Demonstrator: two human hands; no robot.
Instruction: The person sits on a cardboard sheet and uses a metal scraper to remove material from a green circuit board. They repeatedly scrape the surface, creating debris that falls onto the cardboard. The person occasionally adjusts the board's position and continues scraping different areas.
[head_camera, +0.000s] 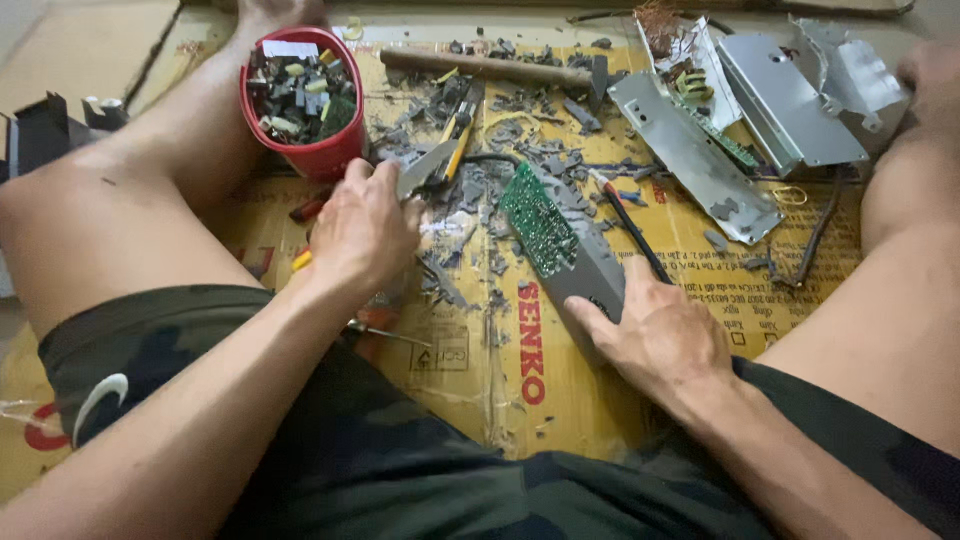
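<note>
Head view: the person sits on flattened cardboard spread over the floor, legs apart, both forearms reaching forward between the knees.

The left hand is curled, knuckles up, wrist slightly bent. It is clenched around the handles of yellow-handled pliers, whose metal nose points away toward the debris. A yellow handle end shows below the wrist.

The right hand lies palm down, fingers spread forward. It presses and grasps the near end of a long grey casing, which lies on the cardboard, angled up and to the left. A green circuit board sits on the far half of this casing; whether it is fixed in place cannot be determined.

A red cup filled with small components stands beside the left knee, just beyond the left hand. Grey plastic fragments are scattered ahead of both hands. A red-handled screwdriver lies just right of the casing. Bent metal panels lie at far right, and a wooden-handled hammer at the far edge.
</note>
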